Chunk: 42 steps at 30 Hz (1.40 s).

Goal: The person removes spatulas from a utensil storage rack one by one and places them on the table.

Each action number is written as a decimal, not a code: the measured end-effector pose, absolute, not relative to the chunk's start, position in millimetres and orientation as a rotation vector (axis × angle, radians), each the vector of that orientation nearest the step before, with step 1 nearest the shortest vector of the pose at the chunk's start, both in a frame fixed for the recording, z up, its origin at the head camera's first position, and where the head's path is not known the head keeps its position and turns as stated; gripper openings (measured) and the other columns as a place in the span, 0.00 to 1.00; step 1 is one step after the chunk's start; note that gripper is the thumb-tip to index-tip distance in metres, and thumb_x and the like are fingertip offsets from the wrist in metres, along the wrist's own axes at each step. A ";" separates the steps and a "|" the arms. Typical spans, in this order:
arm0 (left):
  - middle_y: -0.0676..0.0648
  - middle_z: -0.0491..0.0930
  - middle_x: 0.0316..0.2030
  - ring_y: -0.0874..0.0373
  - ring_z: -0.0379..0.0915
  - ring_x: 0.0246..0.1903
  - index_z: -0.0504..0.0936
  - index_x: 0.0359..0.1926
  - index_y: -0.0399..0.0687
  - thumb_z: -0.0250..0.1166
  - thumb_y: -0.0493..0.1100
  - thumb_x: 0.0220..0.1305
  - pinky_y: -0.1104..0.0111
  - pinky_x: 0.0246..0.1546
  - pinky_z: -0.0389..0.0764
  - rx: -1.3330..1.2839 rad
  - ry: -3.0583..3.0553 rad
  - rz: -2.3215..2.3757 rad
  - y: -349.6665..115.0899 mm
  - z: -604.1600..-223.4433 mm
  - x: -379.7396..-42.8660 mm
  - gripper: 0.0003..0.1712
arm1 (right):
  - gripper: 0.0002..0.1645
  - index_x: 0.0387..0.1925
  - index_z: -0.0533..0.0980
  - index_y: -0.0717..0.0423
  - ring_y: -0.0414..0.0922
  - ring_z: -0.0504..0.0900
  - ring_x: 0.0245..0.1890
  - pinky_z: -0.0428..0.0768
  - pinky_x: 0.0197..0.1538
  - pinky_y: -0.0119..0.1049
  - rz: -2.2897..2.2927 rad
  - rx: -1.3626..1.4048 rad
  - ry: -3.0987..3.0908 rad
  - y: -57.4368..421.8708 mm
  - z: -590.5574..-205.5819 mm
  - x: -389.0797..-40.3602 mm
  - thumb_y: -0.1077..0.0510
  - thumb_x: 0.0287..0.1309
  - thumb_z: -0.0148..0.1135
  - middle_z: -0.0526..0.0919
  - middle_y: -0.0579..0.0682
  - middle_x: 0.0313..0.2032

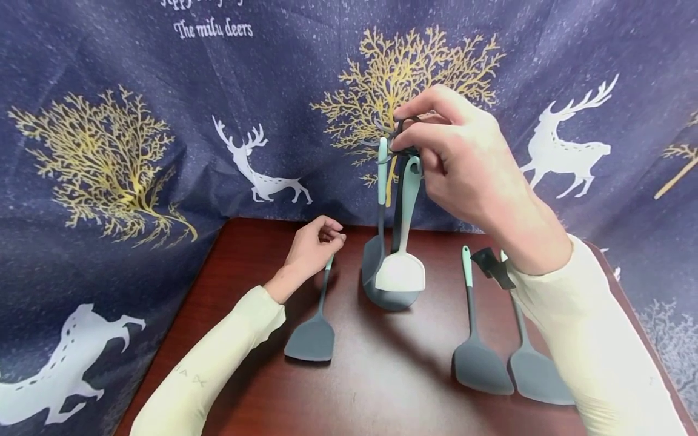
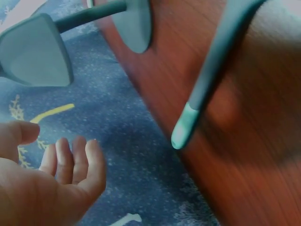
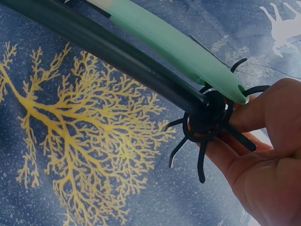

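Note:
My right hand (image 1: 458,151) is raised and pinches the black hooked top (image 3: 207,117) of a utensil rack with a dark pole (image 3: 117,56). From its hooks hang a pale turner (image 1: 400,272) with a green handle (image 3: 174,47) and a grey-headed utensil (image 1: 373,260), seen partly edge-on. A rounded grey piece (image 1: 392,301) shows below them, partly covered by the turner. My left hand (image 1: 313,248) has its fingers loosely bent and holds nothing. It is just above the green handle end (image 2: 186,127) of a grey spatula (image 1: 311,339) lying on the table.
Two more grey spatulas, one (image 1: 480,366) beside the other (image 1: 540,375), lie on the right of the dark red wooden table (image 1: 382,387). The right sleeve partly covers the outer one. A blue cloth (image 1: 289,79) with deer and trees hangs behind.

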<state>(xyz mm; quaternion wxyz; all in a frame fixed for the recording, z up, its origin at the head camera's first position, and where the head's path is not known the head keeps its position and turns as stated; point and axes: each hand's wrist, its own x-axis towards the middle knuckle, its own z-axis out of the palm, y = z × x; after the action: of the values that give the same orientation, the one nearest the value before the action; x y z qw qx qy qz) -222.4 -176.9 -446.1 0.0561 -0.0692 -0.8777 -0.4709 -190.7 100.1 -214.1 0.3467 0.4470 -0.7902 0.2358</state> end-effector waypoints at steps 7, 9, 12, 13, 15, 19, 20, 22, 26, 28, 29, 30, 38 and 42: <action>0.53 0.87 0.41 0.60 0.83 0.45 0.84 0.48 0.52 0.71 0.45 0.70 0.61 0.50 0.86 -0.338 -2.567 -1.468 -170.8 -436.9 -219.1 0.09 | 0.27 0.38 0.88 0.60 0.53 0.87 0.47 0.73 0.44 0.38 0.609 1.166 -2.045 99.7 -214.2 -190.6 0.79 0.51 0.45 0.83 0.61 0.54; 0.53 0.87 0.41 0.60 0.84 0.46 0.85 0.49 0.52 0.70 0.45 0.71 0.60 0.50 0.86 -0.372 -2.537 -1.486 -169.4 -434.4 -218.6 0.09 | 0.27 0.38 0.88 0.60 0.53 0.87 0.48 0.74 0.45 0.38 0.606 1.166 -2.045 99.6 -214.1 -190.7 0.79 0.51 0.45 0.83 0.61 0.54; 0.52 0.87 0.42 0.58 0.84 0.46 0.85 0.51 0.49 0.70 0.45 0.72 0.60 0.50 0.86 -0.434 -2.474 -1.538 -167.0 -431.3 -217.6 0.11 | 0.28 0.38 0.88 0.60 0.53 0.87 0.48 0.75 0.46 0.39 0.608 1.166 -2.042 99.4 -214.2 -190.9 0.79 0.51 0.44 0.82 0.61 0.54; 0.52 0.87 0.42 0.58 0.84 0.46 0.84 0.51 0.49 0.70 0.45 0.72 0.60 0.50 0.86 -0.457 -2.451 -1.560 -166.1 -430.0 -217.1 0.11 | 0.28 0.38 0.88 0.60 0.53 0.87 0.49 0.75 0.46 0.39 0.609 1.165 -2.041 99.3 -214.3 -191.0 0.79 0.51 0.44 0.82 0.61 0.54; 0.51 0.87 0.43 0.57 0.84 0.47 0.84 0.53 0.48 0.70 0.45 0.73 0.60 0.51 0.87 -0.506 -2.404 -1.607 -164.0 -427.6 -216.1 0.11 | 0.28 0.38 0.88 0.60 0.53 0.87 0.48 0.76 0.46 0.39 0.612 1.163 -2.037 99.2 -214.3 -191.0 0.79 0.50 0.44 0.83 0.61 0.54; 0.50 0.87 0.45 0.57 0.84 0.48 0.83 0.54 0.51 0.70 0.44 0.73 0.62 0.53 0.86 -0.585 -2.339 -1.682 -160.0 -422.0 -213.7 0.12 | 0.28 0.38 0.88 0.60 0.54 0.87 0.47 0.75 0.46 0.40 0.605 1.156 -2.036 99.1 -214.2 -190.9 0.79 0.50 0.44 0.83 0.60 0.54; 0.50 0.87 0.45 0.57 0.84 0.48 0.83 0.55 0.49 0.70 0.43 0.73 0.62 0.54 0.85 -0.599 -2.325 -1.696 -159.2 -420.9 -213.3 0.13 | 0.28 0.38 0.88 0.60 0.54 0.87 0.46 0.75 0.45 0.40 0.605 1.155 -2.038 99.1 -214.1 -190.8 0.79 0.50 0.44 0.83 0.60 0.54; 0.49 0.87 0.45 0.57 0.85 0.48 0.83 0.55 0.48 0.70 0.43 0.72 0.61 0.55 0.85 -0.616 -2.302 -1.722 -157.7 -418.8 -212.4 0.14 | 0.28 0.38 0.88 0.60 0.54 0.87 0.46 0.75 0.45 0.40 0.603 1.154 -2.041 99.0 -214.0 -190.5 0.79 0.50 0.44 0.83 0.60 0.54; 0.46 0.87 0.47 0.55 0.84 0.50 0.82 0.57 0.44 0.70 0.41 0.72 0.57 0.56 0.85 -0.643 -2.249 -1.780 -154.3 -414.7 -211.7 0.16 | 0.28 0.38 0.88 0.60 0.54 0.87 0.46 0.74 0.45 0.40 0.604 1.153 -2.042 98.9 -213.7 -190.4 0.78 0.50 0.44 0.83 0.60 0.54; 0.45 0.86 0.48 0.54 0.84 0.51 0.82 0.58 0.44 0.70 0.40 0.72 0.56 0.57 0.84 -0.656 -2.224 -1.806 -152.4 -412.7 -211.6 0.17 | 0.28 0.38 0.88 0.60 0.53 0.86 0.47 0.74 0.45 0.40 0.602 1.151 -2.040 98.7 -213.5 -190.5 0.79 0.50 0.44 0.83 0.60 0.54; 0.44 0.86 0.49 0.53 0.83 0.52 0.81 0.59 0.43 0.70 0.40 0.72 0.56 0.56 0.84 -0.664 -2.213 -1.812 -151.5 -411.6 -211.5 0.17 | 0.28 0.38 0.88 0.60 0.53 0.86 0.47 0.74 0.45 0.39 0.601 1.149 -2.039 98.6 -213.5 -190.5 0.79 0.50 0.44 0.83 0.60 0.54; 0.43 0.86 0.49 0.53 0.83 0.52 0.81 0.59 0.43 0.69 0.39 0.72 0.57 0.56 0.84 -0.671 -2.203 -1.822 -150.5 -410.7 -211.4 0.18 | 0.28 0.38 0.88 0.60 0.53 0.86 0.47 0.74 0.45 0.40 0.602 1.148 -2.039 98.4 -213.5 -190.5 0.79 0.50 0.44 0.83 0.60 0.54; 0.37 0.85 0.50 0.52 0.84 0.52 0.80 0.60 0.38 0.70 0.36 0.70 0.60 0.56 0.85 -0.677 -2.144 -1.882 -139.4 -405.6 -207.0 0.20 | 0.29 0.37 0.88 0.60 0.53 0.87 0.45 0.73 0.43 0.39 0.609 1.145 -2.041 97.9 -214.6 -190.2 0.79 0.50 0.43 0.83 0.60 0.53; 0.34 0.84 0.51 0.51 0.84 0.52 0.80 0.59 0.38 0.70 0.35 0.70 0.58 0.56 0.85 -0.660 -2.109 -1.924 -133.8 -401.7 -205.2 0.19 | 0.28 0.37 0.88 0.60 0.53 0.87 0.46 0.73 0.43 0.38 0.607 1.142 -2.043 98.0 -215.0 -189.9 0.79 0.50 0.44 0.83 0.60 0.53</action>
<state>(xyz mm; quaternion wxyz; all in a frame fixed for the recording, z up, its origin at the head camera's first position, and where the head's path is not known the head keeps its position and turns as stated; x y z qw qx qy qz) -205.2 -133.8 -401.7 0.1053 -0.2241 -0.7157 -0.6530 -189.9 98.0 -215.0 0.3541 0.4417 -0.7902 0.2348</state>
